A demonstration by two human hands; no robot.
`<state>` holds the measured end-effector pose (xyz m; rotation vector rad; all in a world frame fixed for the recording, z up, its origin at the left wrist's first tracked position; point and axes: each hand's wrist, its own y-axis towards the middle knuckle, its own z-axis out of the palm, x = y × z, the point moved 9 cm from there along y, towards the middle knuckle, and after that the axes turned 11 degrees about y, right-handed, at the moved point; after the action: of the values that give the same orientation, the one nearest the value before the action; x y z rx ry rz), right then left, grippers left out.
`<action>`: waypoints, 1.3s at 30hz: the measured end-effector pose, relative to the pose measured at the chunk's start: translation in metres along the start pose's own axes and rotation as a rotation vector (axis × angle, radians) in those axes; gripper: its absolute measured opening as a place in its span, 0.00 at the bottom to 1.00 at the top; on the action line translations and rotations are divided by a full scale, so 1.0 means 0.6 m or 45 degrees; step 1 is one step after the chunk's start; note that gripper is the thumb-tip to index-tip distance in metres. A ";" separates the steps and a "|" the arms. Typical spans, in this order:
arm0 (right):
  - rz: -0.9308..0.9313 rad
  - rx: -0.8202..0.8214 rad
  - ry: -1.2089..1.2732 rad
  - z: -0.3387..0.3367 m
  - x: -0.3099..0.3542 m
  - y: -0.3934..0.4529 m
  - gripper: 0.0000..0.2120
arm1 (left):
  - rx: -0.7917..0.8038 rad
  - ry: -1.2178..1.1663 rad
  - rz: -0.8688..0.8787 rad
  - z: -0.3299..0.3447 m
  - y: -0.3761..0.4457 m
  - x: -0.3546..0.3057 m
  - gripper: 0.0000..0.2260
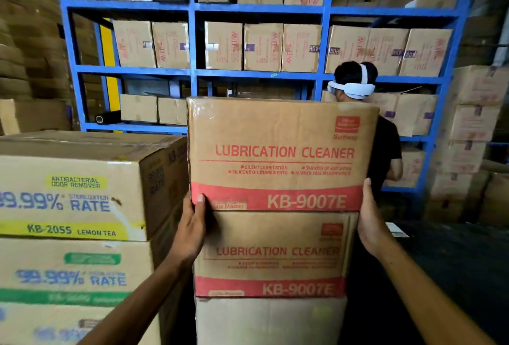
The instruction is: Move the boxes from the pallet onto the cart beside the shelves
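Left hand: the left hand (192, 223) reached up from the lower left, forearm angled steeply, palm against the left side of the top box (281, 152) near its bottom corner; the thumb lay on the red band of the front face, while the fingers went out of view behind the edge.
Right hand: the right hand (370, 216) came up from the lower right, palm pressed flat to the box's right side near the bottom, fingers straight and pointing up.
Grip: the box was clamped between the two palms; neither hand curled a full fist around anything.
Top box: a brown "Lubrication Cleaner" carton marked KB-9007E, upright, resting on or just above a matching second box (272, 253); whether the two were touching could not be told.
Stack below: a plain carton (270, 320) sat under the second box.
Left stack: cartons marked "99.99% rate" (71, 187) stood just beside the column.
Background: blue shelves (192, 72) filled with cartons.
Other person: another person (385, 149) in a dark shirt stood behind the top box, facing the shelves.
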<state>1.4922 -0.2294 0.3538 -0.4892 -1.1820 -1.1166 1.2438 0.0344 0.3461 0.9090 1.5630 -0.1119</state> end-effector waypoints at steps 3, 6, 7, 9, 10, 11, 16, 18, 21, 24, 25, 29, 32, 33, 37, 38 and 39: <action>-0.016 -0.026 -0.020 0.000 0.000 -0.012 0.36 | 0.011 0.029 0.006 0.003 -0.003 -0.003 0.23; -0.010 -0.019 -0.024 -0.004 -0.008 -0.014 0.39 | 0.023 0.025 0.026 0.002 -0.001 -0.003 0.23; -0.014 -0.009 -0.028 -0.004 -0.010 -0.014 0.36 | 0.026 0.021 0.027 0.003 -0.001 -0.003 0.23; -0.014 0.001 -0.032 -0.004 -0.012 -0.015 0.31 | 0.022 0.032 0.019 0.003 -0.003 -0.003 0.22; -0.014 -0.003 -0.039 -0.005 -0.011 -0.017 0.30 | 0.018 0.039 0.018 0.003 -0.004 -0.005 0.22; -0.015 -0.009 -0.052 -0.004 -0.010 -0.020 0.29 | 0.021 0.041 0.024 0.002 -0.004 -0.005 0.22; -0.272 -0.232 -0.226 -0.011 0.000 -0.050 0.23 | 0.080 0.057 0.003 -0.003 -0.030 0.002 0.24; -0.472 -0.396 -0.350 -0.003 0.005 -0.087 0.26 | 0.056 0.110 -0.067 -0.010 -0.055 0.022 0.29; -0.775 -0.376 -0.429 0.058 -0.004 -0.156 0.25 | 0.061 0.147 -0.221 -0.026 -0.115 0.055 0.30; -0.797 -0.047 -0.448 0.167 -0.070 -0.209 0.22 | 0.067 0.225 -0.304 -0.070 -0.191 0.082 0.25; -0.746 0.068 -0.442 0.210 -0.102 -0.231 0.22 | 0.072 0.252 -0.332 -0.096 -0.218 0.093 0.24; -0.529 0.432 -0.404 0.400 -0.220 -0.347 0.18 | 0.107 0.357 -0.468 -0.249 -0.327 0.153 0.14; -0.443 0.658 -0.390 0.563 -0.301 -0.467 0.16 | -0.025 0.516 -0.526 -0.440 -0.425 0.192 0.09; -0.409 0.747 -0.371 0.624 -0.328 -0.516 0.16 | -0.101 0.576 -0.572 -0.514 -0.466 0.207 0.12; -0.216 1.089 -0.275 0.855 -0.438 -0.734 0.19 | -0.370 0.711 -0.750 -0.804 -0.648 0.238 0.10; -0.173 1.172 -0.275 0.908 -0.465 -0.789 0.18 | -0.451 0.738 -0.796 -0.875 -0.699 0.245 0.09; -0.128 1.251 -0.283 0.957 -0.490 -0.844 0.16 | -0.547 0.761 -0.855 -0.946 -0.754 0.255 0.10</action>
<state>0.7833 0.1438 0.1785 0.2188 -1.7847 -0.4514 0.5312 0.1121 0.1541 0.0379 2.2890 0.0297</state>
